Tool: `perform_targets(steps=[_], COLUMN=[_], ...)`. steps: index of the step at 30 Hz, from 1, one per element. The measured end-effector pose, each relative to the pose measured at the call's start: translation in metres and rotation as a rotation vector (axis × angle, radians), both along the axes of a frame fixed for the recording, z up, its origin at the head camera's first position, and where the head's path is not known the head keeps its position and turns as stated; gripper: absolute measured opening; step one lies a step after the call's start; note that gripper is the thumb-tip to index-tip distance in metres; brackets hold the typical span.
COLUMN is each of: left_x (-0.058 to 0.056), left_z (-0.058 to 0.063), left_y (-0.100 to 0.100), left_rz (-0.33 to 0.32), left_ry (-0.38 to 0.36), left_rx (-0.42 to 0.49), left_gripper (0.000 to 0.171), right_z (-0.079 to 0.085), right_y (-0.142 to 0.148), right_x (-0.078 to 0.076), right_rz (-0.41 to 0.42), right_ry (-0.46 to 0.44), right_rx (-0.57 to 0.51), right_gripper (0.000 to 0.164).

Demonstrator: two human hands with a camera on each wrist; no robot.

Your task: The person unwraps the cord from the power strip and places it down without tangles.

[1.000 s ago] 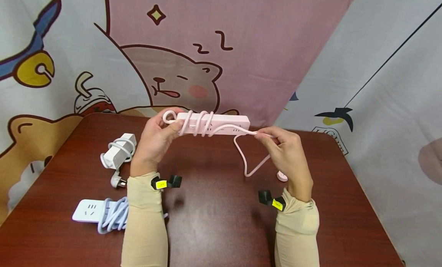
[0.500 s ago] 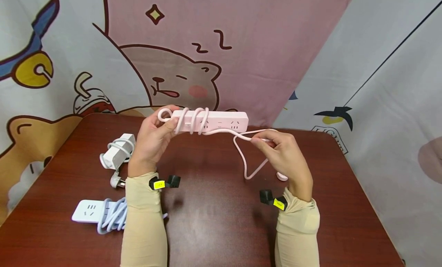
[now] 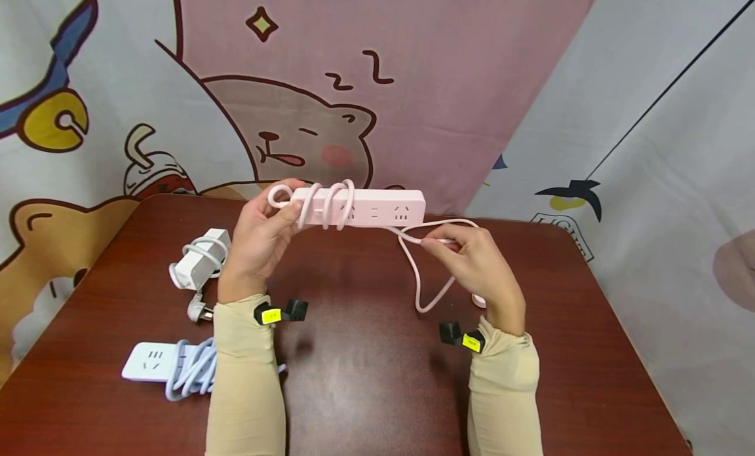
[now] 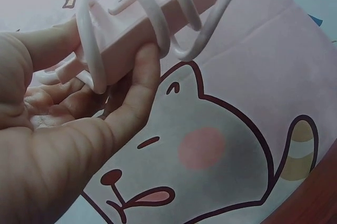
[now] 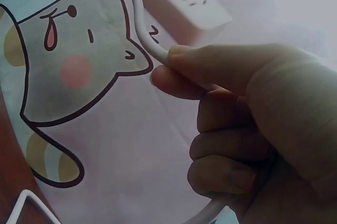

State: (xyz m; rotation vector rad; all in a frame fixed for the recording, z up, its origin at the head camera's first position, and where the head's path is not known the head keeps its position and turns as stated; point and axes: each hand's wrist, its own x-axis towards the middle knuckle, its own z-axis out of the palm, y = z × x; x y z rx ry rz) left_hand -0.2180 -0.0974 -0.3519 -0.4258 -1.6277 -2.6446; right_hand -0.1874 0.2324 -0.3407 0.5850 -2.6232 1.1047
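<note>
A pink power strip (image 3: 383, 208) is held up level above the table's far edge, its sockets toward the head camera. My left hand (image 3: 259, 240) grips its left end, thumb in front and fingers behind. Several turns of the strip's pink cord (image 4: 150, 16) wrap that left half. With thumb and index finger, my right hand (image 3: 478, 263) pinches the free cord (image 5: 139, 18) just below and right of the strip's right end. From there the cord loops down toward the table, and a round pink plug (image 3: 479, 301) lies partly hidden behind the right wrist.
On the left of the dark red table (image 3: 366, 364) lies a small white power strip (image 3: 203, 259) wrapped in its cord, its plug (image 3: 199, 308) beside it. Nearer, a white power strip (image 3: 147, 361) with a bluish coiled cord is partly covered by the left sleeve. A printed curtain (image 3: 448, 102) hangs behind.
My right hand has moved slightly left and down, drawing the cord from across the strip's front to below and behind it. The left hand and strip shifted a little left and up.
</note>
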Motion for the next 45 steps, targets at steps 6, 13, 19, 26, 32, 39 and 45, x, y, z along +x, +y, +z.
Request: perform_targets(steps=[6,13,19,26,32,39,45], left_x=[0.0,0.0,-0.001,-0.001,0.0,0.0,0.001], left_z=[0.0,0.0,-0.001,-0.001,0.0,0.0,0.0], left_y=[0.0,0.0,0.0,0.0,0.0,0.001,0.001], left_rz=[-0.016,-0.021,-0.036,-0.066,-0.079,-0.094,-0.113], left_ry=[-0.005,0.008,0.022,0.034,0.051,0.051,0.046], left_rx=[-0.001,-0.01,-0.001,-0.015,-0.044,-0.067,-0.096], left_gripper=[0.031,0.029,0.025,0.023,0.021,0.023,0.024], right_z=[-0.003,-0.007,-0.009,-0.009,-0.009,-0.008,-0.007], right_y=[0.002,0.003,0.004,0.005,0.004,0.005,0.005], right_x=[-0.003,-0.008,-0.011,-0.011,-0.013,-0.012,-0.011], right_rz=[-0.028,-0.062,-0.069,-0.098,-0.142,-0.183,-0.218], right_ry=[-0.007,0.001,0.033,0.047,0.055,0.096,0.112], right_rx=[0.0,-0.01,-0.012,-0.013,-0.029,-0.021,-0.035], right_gripper=[0.009,0.011,0.013,0.012,0.01,0.011,0.013])
